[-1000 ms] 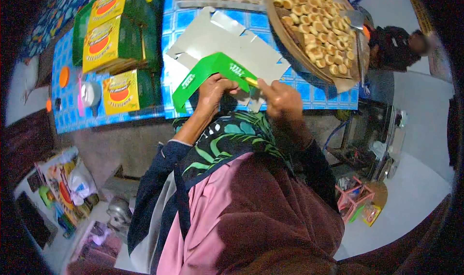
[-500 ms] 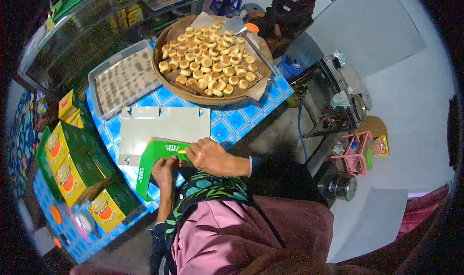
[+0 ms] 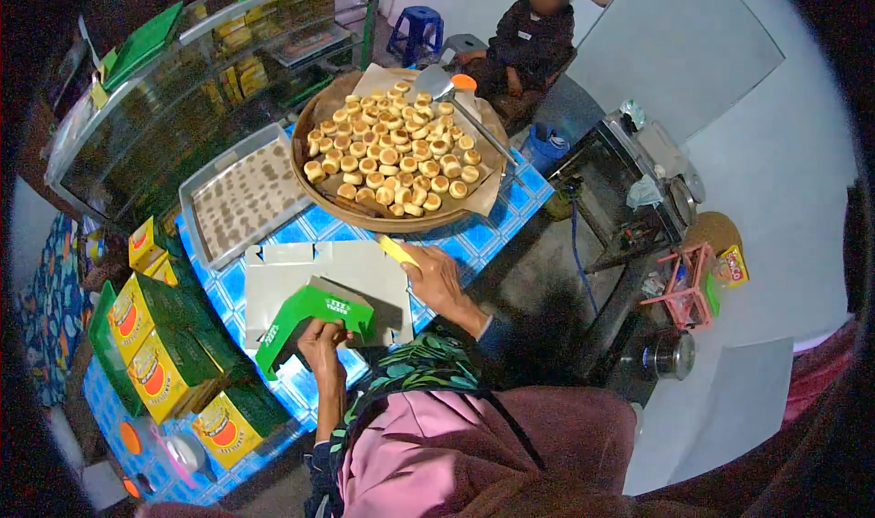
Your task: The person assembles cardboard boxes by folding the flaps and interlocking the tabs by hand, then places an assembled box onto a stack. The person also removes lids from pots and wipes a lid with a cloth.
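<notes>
My left hand (image 3: 323,343) grips the lower edge of a bent green cardboard box piece (image 3: 305,310), fingers closed on it. It is held over the near side of the table. My right hand (image 3: 442,283) is away from the green piece, to its right, closed on a small flat yellow thing (image 3: 396,250) whose kind I cannot make out. Under both lies a flat grey-white cardboard sheet (image 3: 273,267) with slotted edges. Beyond it stands a round woven tray (image 3: 365,219) heaped with small browned round cakes (image 3: 387,156).
A shallow plastic tray (image 3: 211,261) sits left of the cakes. Yellow-green boxes (image 3: 157,372) are stacked at the left. A long-handled spatula (image 3: 478,117) rests on the woven tray. A glass cabinet (image 3: 146,126) stands behind; a person (image 3: 529,40) sits at the back. An oven (image 3: 611,181) is at right.
My right hand has left the green piece and moved right and away with the yellow thing. My left hand still holds the green piece. The whole view has shifted slightly.
</notes>
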`<state>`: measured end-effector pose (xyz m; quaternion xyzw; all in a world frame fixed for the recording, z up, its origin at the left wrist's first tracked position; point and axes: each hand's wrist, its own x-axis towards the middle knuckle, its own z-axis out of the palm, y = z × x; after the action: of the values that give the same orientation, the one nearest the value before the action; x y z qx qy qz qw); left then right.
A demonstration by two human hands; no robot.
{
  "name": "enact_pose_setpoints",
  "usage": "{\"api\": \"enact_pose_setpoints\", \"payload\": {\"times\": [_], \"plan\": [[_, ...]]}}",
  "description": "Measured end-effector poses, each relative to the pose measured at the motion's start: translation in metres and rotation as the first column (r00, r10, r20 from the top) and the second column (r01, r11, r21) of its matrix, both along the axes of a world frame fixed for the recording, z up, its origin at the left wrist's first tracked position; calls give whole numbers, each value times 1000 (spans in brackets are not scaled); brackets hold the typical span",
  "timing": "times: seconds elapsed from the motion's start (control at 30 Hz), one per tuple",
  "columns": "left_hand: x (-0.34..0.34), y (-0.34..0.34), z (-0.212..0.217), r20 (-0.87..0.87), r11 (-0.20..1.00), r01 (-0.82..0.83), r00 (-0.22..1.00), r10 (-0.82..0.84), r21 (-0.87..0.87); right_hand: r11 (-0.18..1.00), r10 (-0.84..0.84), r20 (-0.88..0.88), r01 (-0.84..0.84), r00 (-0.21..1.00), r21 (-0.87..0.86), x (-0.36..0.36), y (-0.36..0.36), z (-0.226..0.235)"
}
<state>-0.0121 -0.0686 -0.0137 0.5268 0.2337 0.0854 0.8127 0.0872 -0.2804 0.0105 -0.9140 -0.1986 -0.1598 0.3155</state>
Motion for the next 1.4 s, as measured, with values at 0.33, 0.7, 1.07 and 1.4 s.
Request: {"api": "enact_pose_setpoints", "payload": {"times": [0.33,0.7,1.07,1.4], "plan": [[11,-4,-5,-180,978,144,969,-170,-149,980,-155,-137,135,978,-147,10,-20,-135],[9,-4,-4,-161,978,56,983,-89,-199,898,434,17,-433,901,78,-65,32,-1],[10,-12,-27,-115,989,148,983,-145,20,950,278,47,-282,959,137,-61,49,-28],[-3,-17,-17,-141,984,67,986,-91,-167,957,290,176,-291,941,-17,-67,62,-18]]}}
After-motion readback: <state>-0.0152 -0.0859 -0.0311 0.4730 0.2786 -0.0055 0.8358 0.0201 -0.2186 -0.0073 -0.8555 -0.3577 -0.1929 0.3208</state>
